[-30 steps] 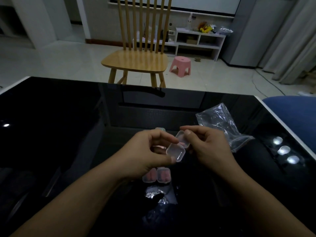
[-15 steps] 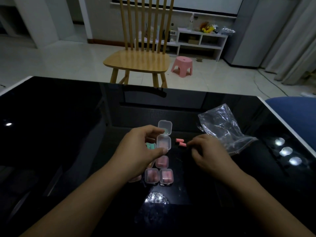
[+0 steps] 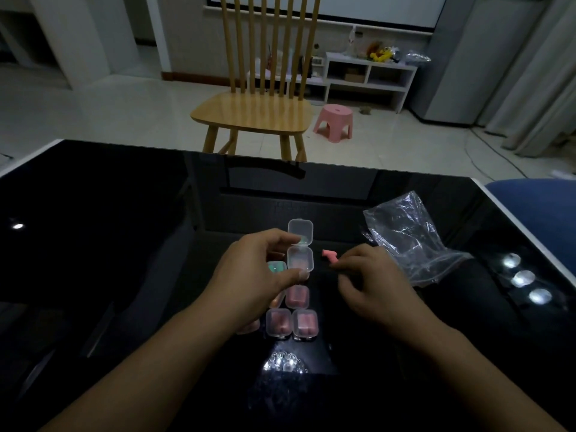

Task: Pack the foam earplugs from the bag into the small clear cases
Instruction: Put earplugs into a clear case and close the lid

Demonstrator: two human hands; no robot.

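Two hands work low in the frame on my black glossy table (image 3: 93,244). Left of centre, my left hand (image 3: 249,275) pinches an open clear case (image 3: 300,258) between thumb and fingers, its hinged lid (image 3: 300,231) tipped up behind it. Below it sit closed cases (image 3: 293,322) with pink plugs inside. Just right of centre lie two pink foam earplugs (image 3: 330,256), which my right hand (image 3: 371,282) reaches with curled fingertips; whether it pinches them I cannot tell. Further right, the crumpled clear bag (image 3: 405,232) lies flat.
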